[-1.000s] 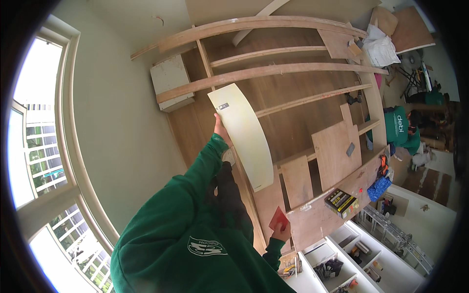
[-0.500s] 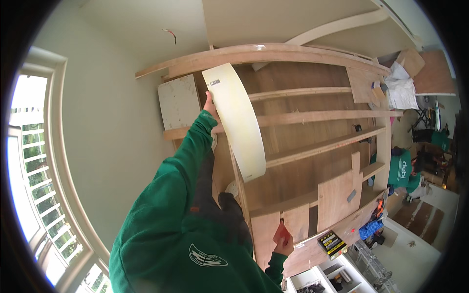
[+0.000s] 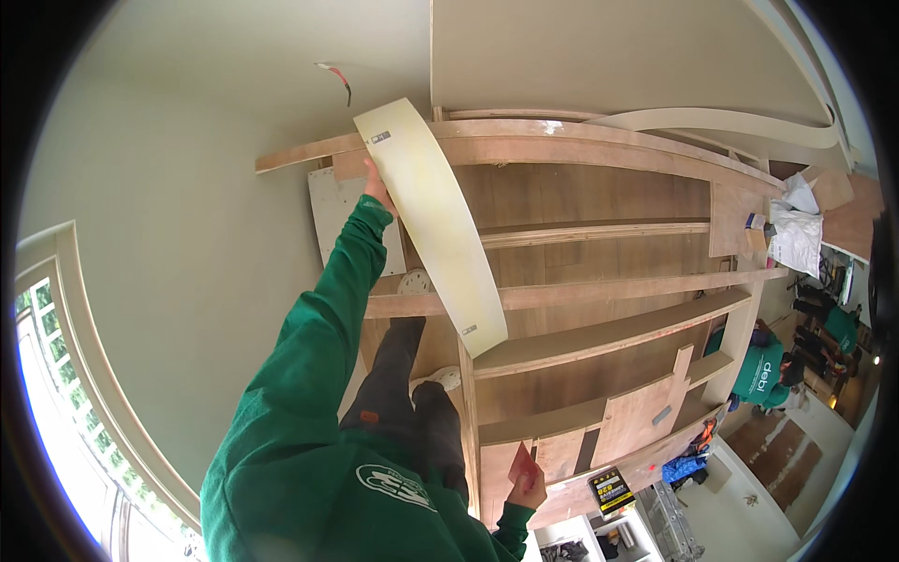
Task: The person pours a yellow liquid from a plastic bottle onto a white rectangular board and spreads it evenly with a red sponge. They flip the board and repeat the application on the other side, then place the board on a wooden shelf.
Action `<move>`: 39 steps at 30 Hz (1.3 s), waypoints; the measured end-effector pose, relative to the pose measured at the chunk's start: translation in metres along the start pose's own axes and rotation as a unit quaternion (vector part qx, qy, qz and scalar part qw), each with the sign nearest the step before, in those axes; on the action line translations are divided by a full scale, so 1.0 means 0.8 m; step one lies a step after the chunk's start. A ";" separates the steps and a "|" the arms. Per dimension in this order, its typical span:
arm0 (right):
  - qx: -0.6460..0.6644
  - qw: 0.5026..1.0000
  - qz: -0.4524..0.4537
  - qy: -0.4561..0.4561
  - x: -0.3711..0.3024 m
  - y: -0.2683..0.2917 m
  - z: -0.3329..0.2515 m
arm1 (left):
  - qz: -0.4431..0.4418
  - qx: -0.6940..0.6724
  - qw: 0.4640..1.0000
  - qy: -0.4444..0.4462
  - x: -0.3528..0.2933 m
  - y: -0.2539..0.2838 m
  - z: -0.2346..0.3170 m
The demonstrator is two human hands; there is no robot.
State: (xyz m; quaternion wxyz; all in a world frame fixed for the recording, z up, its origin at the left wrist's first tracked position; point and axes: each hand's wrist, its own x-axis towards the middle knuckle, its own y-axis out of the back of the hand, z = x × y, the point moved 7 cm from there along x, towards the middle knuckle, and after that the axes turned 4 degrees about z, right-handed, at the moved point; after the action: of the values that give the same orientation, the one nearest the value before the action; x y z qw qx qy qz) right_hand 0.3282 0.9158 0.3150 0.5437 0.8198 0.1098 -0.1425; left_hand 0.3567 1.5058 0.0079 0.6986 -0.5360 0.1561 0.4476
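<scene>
My left hand [image 3: 377,187] grips the left edge of a long cream-coloured sheet strip [image 3: 435,234], near its far end. The strip is bent in a gentle curve, with a small dark printed mark close to each end. Its near end overlaps the wooden frame [image 3: 599,293]; contact there cannot be told. Closer to me on the right, my right hand [image 3: 530,492] is closed on a flat red piece [image 3: 524,463] with a pointed corner, just above the plywood panels. Its exact kind does not show.
Long timber rails with gaps between them fill the middle. A black and yellow box-like container [image 3: 611,490] stands on the near board. Loose plywood pieces [image 3: 641,412] lie on the frame. A white bag [image 3: 796,229] is far right. People in green work beyond the frame.
The strip and my left hand sit farther left and the strip's far end is higher in the picture. The whole view has shifted and tilted. Both hands keep their hold.
</scene>
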 end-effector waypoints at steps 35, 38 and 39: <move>0.098 0.779 0.401 -0.472 -0.516 -0.167 0.412 | -0.197 0.887 0.323 -0.265 -0.337 -0.042 -0.415; 0.145 0.725 0.355 -0.573 -0.597 -0.216 0.471 | -0.298 0.874 0.309 -0.229 -0.421 -0.052 -0.551; 0.177 0.696 0.355 -0.599 -0.616 -0.223 0.488 | -0.345 0.874 0.289 -0.182 -0.458 -0.044 -0.601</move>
State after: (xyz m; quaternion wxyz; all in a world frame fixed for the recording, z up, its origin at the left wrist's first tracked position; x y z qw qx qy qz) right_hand -0.2373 0.6114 0.1919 0.3497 0.6202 -0.5655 -0.4163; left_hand 0.3087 0.9102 0.1036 0.8532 0.4838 0.1237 -0.1508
